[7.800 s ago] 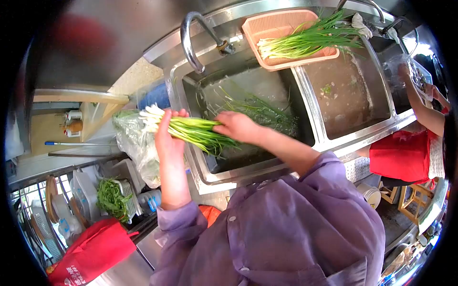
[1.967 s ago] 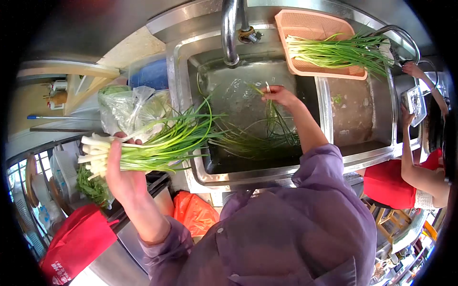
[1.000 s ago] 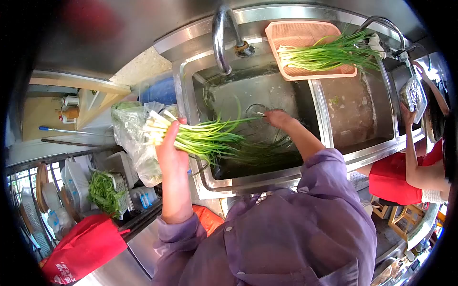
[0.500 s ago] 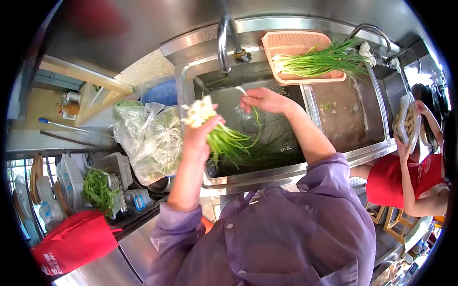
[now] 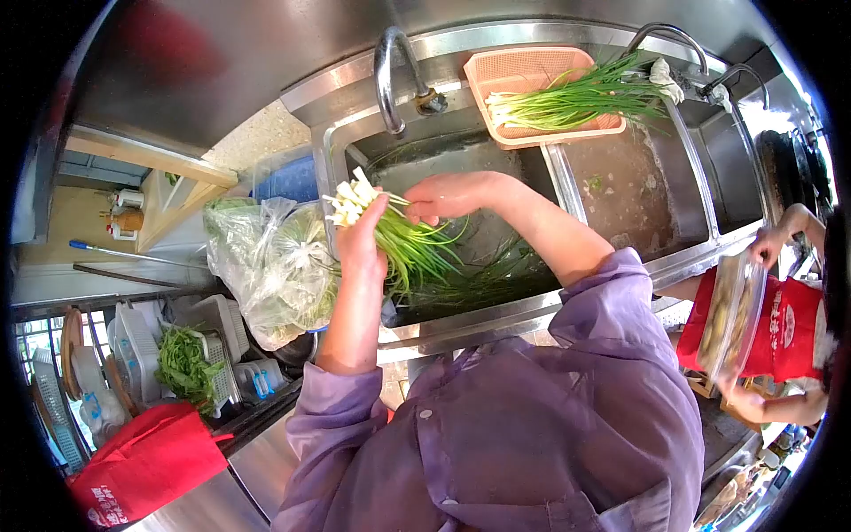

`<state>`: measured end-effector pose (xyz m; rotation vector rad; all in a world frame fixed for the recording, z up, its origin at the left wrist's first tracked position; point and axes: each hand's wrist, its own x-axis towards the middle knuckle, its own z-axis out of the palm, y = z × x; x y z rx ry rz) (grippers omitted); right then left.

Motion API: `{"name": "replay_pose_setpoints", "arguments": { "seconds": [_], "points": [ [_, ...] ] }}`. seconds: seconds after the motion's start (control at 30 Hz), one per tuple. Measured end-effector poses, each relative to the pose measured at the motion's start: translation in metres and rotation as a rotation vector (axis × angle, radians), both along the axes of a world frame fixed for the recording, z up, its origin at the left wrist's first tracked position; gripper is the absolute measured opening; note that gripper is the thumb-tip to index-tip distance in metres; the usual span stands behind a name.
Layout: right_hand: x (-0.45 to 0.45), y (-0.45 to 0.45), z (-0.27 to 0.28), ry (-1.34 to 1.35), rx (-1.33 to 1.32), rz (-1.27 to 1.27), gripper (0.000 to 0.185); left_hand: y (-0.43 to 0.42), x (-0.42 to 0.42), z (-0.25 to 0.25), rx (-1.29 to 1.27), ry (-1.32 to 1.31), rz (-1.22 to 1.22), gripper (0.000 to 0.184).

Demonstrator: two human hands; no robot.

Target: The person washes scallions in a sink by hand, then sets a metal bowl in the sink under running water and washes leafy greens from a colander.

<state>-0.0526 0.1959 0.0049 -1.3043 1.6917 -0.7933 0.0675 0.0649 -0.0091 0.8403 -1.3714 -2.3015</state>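
Wrapped round a bunch of green onions [image 5: 412,253], my left hand [image 5: 362,239] is at the left edge of the water-filled sink [image 5: 523,310], white ends up. My right hand [image 5: 448,197] is just right of the bunch, its fingers closed near the stalks; what they pinch is too small to make out. Loose green stalks [image 5: 483,282] float in the water below. More green onions [image 5: 567,105] lie in a pink basket [image 5: 529,60] across the back of the sinks.
A faucet [image 5: 385,84] stands behind the sink. Plastic bags of greens [image 5: 266,266] lie at the left, above a rack with leafy greens [image 5: 188,365] and a red bag [image 5: 151,461]. A second basin [image 5: 620,186] holds murky water. At the right a co-worker holds a clear container [image 5: 731,315].
My right hand has moved left from over the water to the bunch in my left hand. The co-worker's container has moved lower and nearer. The whole view has shifted slightly.
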Motion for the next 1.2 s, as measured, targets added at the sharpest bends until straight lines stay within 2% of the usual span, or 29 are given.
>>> {"name": "replay_pose_setpoints", "arguments": {
  "seconds": [0.07, 0.2, 0.27, 0.3, 0.37, 0.4, 0.47, 0.6, 0.67, 0.7, 0.73, 0.8, 0.87, 0.9, 0.93, 1.0, 1.03, 1.07, 1.13, 1.2],
  "points": [
    [0.007, -0.011, 0.004, 0.162, 0.083, 0.038, 0.025, 0.0, -0.002, -0.004, 0.232, 0.005, -0.062, 0.023],
    [0.008, -0.023, -0.004, 0.218, 0.111, 0.132, 0.026, -0.005, -0.001, -0.003, 0.237, -0.034, -0.125, 0.021],
    [0.013, -0.027, -0.006, 0.41, 0.095, 0.141, 0.024, -0.008, 0.0, -0.003, 0.207, -0.037, -0.088, 0.021],
    [0.009, -0.027, -0.008, 0.407, 0.095, 0.138, 0.024, -0.01, -0.001, -0.003, 0.173, -0.032, -0.057, 0.021],
    [-0.006, -0.024, -0.015, 0.13, 0.142, 0.129, 0.023, -0.021, 0.0, 0.001, 0.123, -0.002, 0.044, 0.023],
    [-0.012, -0.019, -0.025, 0.126, 0.142, 0.127, 0.023, -0.026, 0.001, 0.009, 0.113, -0.015, 0.08, 0.023],
    [-0.026, -0.004, -0.057, -0.181, 0.238, 0.142, 0.026, -0.038, 0.006, 0.027, 0.083, -0.025, 0.118, 0.022],
    [-0.05, 0.016, -0.113, -0.227, 0.393, 0.159, 0.03, -0.052, 0.012, 0.063, -0.008, -0.025, 0.201, 0.023],
    [-0.058, 0.026, -0.15, -0.277, 0.603, 0.012, 0.029, -0.058, 0.015, 0.082, -0.078, -0.005, 0.225, 0.025],
    [-0.062, 0.031, -0.186, -0.291, 0.604, 0.021, 0.029, -0.063, 0.018, 0.089, -0.076, -0.021, 0.242, 0.025],
    [-0.064, 0.034, -0.229, -0.09, 0.718, -0.284, 0.029, -0.067, 0.023, 0.106, -0.043, 0.039, 0.238, 0.024],
    [-0.054, 0.027, -0.253, 0.113, 0.82, -0.579, 0.03, -0.072, 0.03, 0.125, -0.041, 0.126, 0.242, 0.021],
    [-0.02, 0.004, -0.237, 0.424, 0.629, -0.422, 0.031, -0.079, 0.035, 0.137, -0.092, 0.2, 0.237, 0.018],
    [0.006, -0.011, -0.227, 0.45, 0.577, -0.36, 0.032, -0.084, 0.037, 0.144, -0.054, 0.246, 0.114, 0.015],
    [0.032, -0.027, -0.217, 0.478, 0.525, -0.303, 0.033, -0.08, 0.037, 0.152, -0.057, 0.256, 0.117, 0.014],
    [0.064, -0.052, -0.204, 0.367, 0.457, -0.097, 0.033, -0.076, 0.036, 0.159, -0.061, 0.27, 0.122, 0.013],
    [0.067, -0.053, -0.221, 0.367, 0.454, -0.094, 0.033, -0.077, 0.036, 0.159, -0.05, 0.287, 0.106, 0.013],
    [0.071, -0.051, -0.249, 0.273, 0.414, -0.181, 0.032, -0.078, 0.035, 0.159, -0.037, 0.305, 0.09, 0.013],
    [0.057, -0.034, -0.27, 0.181, 0.373, -0.255, 0.032, -0.08, 0.038, 0.154, -0.008, 0.311, 0.064, 0.013],
    [0.011, -0.002, -0.266, 0.152, 0.658, -0.584, 0.031, -0.085, 0.041, 0.145, 0.026, 0.323, 0.011, 0.014]
  ]
}}
